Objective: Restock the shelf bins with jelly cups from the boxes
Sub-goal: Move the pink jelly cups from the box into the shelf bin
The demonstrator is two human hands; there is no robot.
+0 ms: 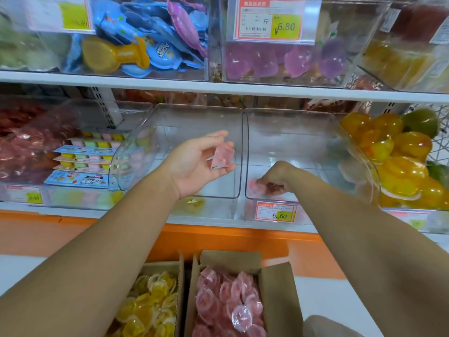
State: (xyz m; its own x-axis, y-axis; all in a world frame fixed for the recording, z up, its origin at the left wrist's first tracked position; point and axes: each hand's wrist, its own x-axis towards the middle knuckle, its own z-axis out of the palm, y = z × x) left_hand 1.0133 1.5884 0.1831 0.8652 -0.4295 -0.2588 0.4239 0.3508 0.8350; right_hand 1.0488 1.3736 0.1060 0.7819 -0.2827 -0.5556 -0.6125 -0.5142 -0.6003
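Pink jelly cups go into the right-hand clear bin [291, 152], which is almost bare. The right hand [273, 181] is down inside it, fingers curled around a few pink cups near the bin's front. The left hand [199, 164] waits palm-up over the neighbouring bin [194, 132], fingers loosely cupping one pink jelly cup [222, 156]. Best to let them go low, then swing the left one across, not into the yellow bin. The pink box [279, 288] below is still well filled.
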